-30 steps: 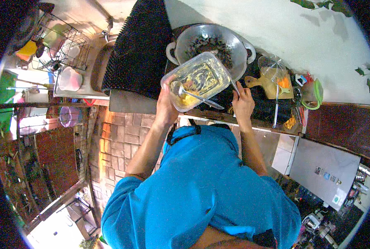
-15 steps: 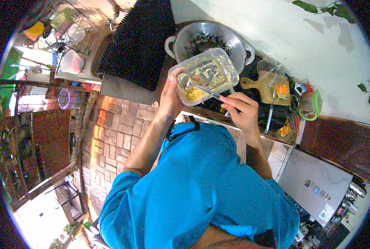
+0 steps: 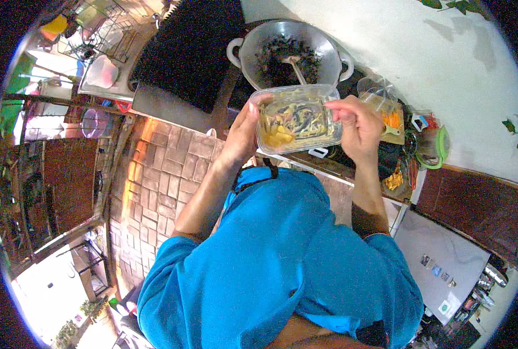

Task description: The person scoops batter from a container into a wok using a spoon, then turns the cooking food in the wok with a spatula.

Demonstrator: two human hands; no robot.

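A clear rectangular plastic container (image 3: 298, 147) is held up between my two hands, tilted so that its inside shows. Yellow paste (image 3: 280, 137) lies in one corner and smears the walls. My left hand (image 3: 243, 135) grips the left end, thumb on the rim. My right hand (image 3: 361, 127) is closed on the right end. Just beyond is a two-handled metal pan (image 3: 324, 47) with dark, chopped-looking food (image 3: 270, 53) inside. A light-coloured, spoon-like utensil (image 3: 294, 65) rests in that food; the container hides its lower end.
A cutting board (image 3: 394, 137) with orange pieces (image 3: 391, 120) and a wire strainer (image 3: 377, 93) lie on the counter to the right. Beyond them stands a green-rimmed container (image 3: 440, 148). A black ridged panel (image 3: 183, 58) is left of the pan; a dish rack (image 3: 111, 41) is farther left.
The spoon has left my right hand, which now grips the container's right end. The container has turned level and moved slightly right, uncovering more of the pan and the utensil in it.
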